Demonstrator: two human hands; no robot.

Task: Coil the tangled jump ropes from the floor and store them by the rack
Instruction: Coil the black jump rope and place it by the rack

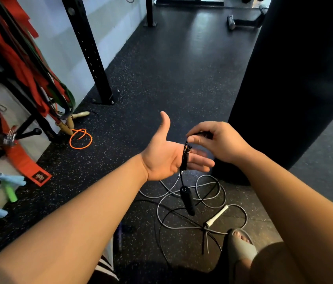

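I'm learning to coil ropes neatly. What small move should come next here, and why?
Probably one more wrap: the right hand carries the black rope around the left hand's fingers. Several turns sit there already, one handle dangles, and black rope remains on the floor.

Left hand lying flat, palm up, thumb sticking out, black rope circling fingers. Right hand hovering just above rope, fingertips pinching it.

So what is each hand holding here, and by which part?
The thin black jump rope is coiled around the open left hand's fingers, one black handle dangling below. The right hand pinches the rope's free end above the coil.
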